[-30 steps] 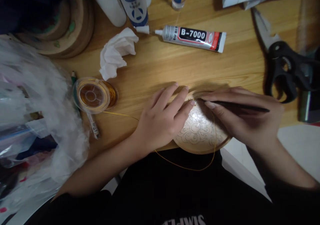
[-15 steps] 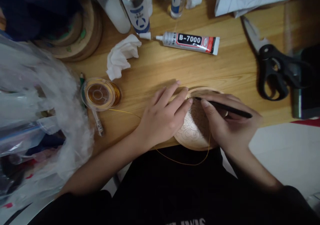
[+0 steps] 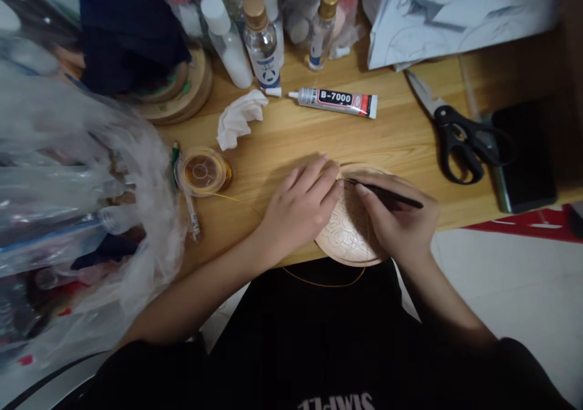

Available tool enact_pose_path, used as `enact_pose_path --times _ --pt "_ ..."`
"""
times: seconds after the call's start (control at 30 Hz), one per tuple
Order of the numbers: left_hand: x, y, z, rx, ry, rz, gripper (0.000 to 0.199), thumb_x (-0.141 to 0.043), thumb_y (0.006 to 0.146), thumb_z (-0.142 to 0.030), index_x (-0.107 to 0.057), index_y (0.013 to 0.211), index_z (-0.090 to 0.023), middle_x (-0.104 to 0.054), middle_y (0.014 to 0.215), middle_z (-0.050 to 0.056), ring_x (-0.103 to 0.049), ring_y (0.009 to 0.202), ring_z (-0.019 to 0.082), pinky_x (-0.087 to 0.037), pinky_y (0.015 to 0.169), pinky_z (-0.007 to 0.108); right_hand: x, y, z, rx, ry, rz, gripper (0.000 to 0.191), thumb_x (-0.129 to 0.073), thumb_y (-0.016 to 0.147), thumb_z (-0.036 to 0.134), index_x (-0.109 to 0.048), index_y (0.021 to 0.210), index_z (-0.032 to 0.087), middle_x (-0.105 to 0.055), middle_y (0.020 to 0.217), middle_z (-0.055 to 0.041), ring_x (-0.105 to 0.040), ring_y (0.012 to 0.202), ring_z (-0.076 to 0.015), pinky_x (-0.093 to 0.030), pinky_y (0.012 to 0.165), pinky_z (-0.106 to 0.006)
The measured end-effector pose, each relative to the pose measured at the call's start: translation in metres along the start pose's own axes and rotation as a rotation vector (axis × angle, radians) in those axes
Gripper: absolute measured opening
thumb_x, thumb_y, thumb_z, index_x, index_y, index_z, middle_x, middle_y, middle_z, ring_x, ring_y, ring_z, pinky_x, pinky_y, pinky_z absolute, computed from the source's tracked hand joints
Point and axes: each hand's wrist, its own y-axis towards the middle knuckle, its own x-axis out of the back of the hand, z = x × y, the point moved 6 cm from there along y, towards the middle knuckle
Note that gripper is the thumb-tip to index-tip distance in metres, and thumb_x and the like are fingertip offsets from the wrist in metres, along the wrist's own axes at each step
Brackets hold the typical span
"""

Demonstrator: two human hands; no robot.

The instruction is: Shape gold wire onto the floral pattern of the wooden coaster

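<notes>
A round pale disc (image 3: 342,234) with a line-drawn flower pattern lies at the table's front edge. My left hand (image 3: 298,206) rests flat on its left side, fingers stretched out, fingertips near the upper rim. With my right hand (image 3: 403,215) I grip slim black tweezers (image 3: 392,195) like a pen, their tip at the disc's upper left beside my left fingertips. A small gold bit shows at that tip. Gold thread (image 3: 334,285) loops below the disc and over my lap. More thread runs from a clear spool (image 3: 200,172) toward my left hand.
A B-7000 glue tube (image 3: 337,102), crumpled tissue (image 3: 241,118) and bottles (image 3: 264,51) lie or stand beyond my hands. Black-handled scissors (image 3: 460,143) and a dark phone (image 3: 523,161) are at the right. Plastic bags (image 3: 136,215) crowd the left; drawn papers (image 3: 437,21) lie behind.
The camera view has shifted, showing more of the table's back. My hands keep nearly the same places on the disc, tweezers still at its upper left. The thread loop hangs slightly smaller.
</notes>
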Motion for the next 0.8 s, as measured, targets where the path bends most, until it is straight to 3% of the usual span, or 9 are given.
enact_pose_path --times 0.13,0.8 --pt "-0.0021 -0.0004 -0.0027 -0.016 0.032 0.000 0.028 -0.043 0.098 -0.013 -0.064 0.116 -0.009 -0.063 0.133 0.011 -0.059 0.122 0.025 -0.048 0.097 0.037 -0.0014 0.0001 -0.0010 -0.014 0.026 -0.003 0.017 -0.066 0.084 0.017 -0.074 0.098 0.023 -0.074 0.103 -0.0020 -0.070 0.100 -0.0165 -0.056 0.096 -0.038" --pt "-0.0026 -0.0015 0.0002 0.009 -0.011 0.021 0.029 -0.043 0.098 -0.015 -0.064 0.118 -0.011 -0.061 0.135 0.009 -0.057 0.124 0.026 -0.048 0.094 0.038 0.0010 0.0023 -0.0017 -0.012 -0.003 -0.027 0.015 -0.069 0.081 0.018 -0.074 0.094 0.023 -0.075 0.098 -0.0013 -0.071 0.094 -0.0166 -0.060 0.088 -0.036"
